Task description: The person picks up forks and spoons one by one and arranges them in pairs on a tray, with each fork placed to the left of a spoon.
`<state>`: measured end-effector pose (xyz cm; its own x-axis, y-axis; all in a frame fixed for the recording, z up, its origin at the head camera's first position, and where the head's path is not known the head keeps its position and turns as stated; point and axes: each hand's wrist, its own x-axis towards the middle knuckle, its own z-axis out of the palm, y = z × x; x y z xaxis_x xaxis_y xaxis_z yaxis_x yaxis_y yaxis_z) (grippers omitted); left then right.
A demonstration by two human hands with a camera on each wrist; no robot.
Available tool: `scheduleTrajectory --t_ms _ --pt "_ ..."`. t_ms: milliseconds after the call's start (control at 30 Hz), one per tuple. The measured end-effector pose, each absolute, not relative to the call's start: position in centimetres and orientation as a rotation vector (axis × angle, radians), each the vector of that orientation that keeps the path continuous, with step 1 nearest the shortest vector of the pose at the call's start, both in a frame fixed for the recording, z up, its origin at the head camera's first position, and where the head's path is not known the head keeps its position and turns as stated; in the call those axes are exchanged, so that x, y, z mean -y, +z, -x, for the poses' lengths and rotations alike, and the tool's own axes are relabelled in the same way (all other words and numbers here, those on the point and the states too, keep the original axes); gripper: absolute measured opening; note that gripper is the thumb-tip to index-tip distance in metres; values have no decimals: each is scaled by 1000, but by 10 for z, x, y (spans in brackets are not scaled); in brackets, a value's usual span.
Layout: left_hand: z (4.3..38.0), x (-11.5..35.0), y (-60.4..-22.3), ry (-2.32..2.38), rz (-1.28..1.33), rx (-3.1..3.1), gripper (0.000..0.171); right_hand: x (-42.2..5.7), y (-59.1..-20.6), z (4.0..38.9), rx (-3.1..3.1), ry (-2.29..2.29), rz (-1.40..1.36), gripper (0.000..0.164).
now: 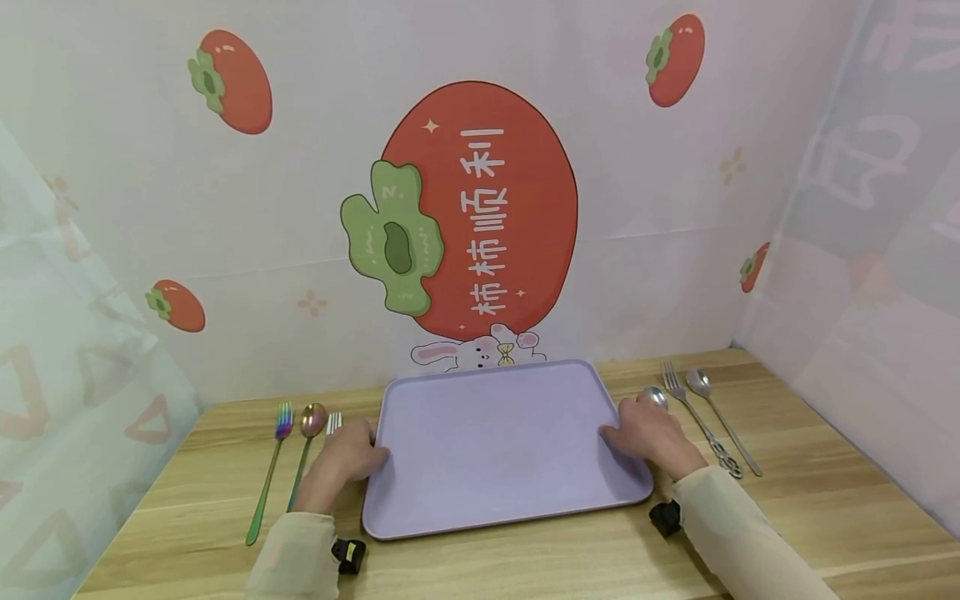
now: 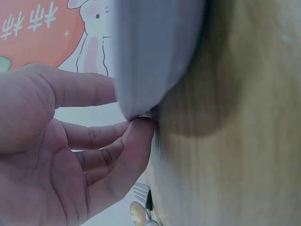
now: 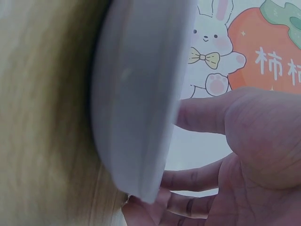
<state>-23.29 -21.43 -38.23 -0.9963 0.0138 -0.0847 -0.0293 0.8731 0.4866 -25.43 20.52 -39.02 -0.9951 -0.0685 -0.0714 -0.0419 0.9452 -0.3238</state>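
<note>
A pale purple rectangular tray (image 1: 502, 450) lies on the wooden table between both hands. At its left edge my left hand (image 1: 347, 457) grips the rim; in the left wrist view the thumb is over the tray (image 2: 146, 56) and the fingertips (image 2: 141, 134) are at its underside. On the right edge my right hand (image 1: 652, 433) holds the opposite rim in the same way, thumb inside. The right wrist view shows the tray's side wall (image 3: 136, 94) close up, with fingers tucked below. The tray's surface bears nothing.
Left of the tray lie a rainbow fork (image 1: 283, 422), a coppery spoon (image 1: 313, 419) and another fork (image 1: 334, 422), partly covered by the left hand. To the right are a spoon (image 1: 655, 397) beside the hand, an ornate fork (image 1: 697, 412) and a long spoon (image 1: 720, 412). A printed cloth (image 1: 300, 208) stands behind the table.
</note>
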Motion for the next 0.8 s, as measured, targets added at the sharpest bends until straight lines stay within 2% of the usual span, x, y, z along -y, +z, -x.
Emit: scheduleTrajectory --t_ms 233,567,800 --pt "233 214 -383 783 23 -2942 5 -204 -391 254 -3000 -541 84 32" --pt "232 214 -383 797 35 -2931 4 -204 -391 253 -2955 -599 85 22" --pt "233 215 -384 788 38 -2931 5 -204 -391 253 -2938 -622 112 23"
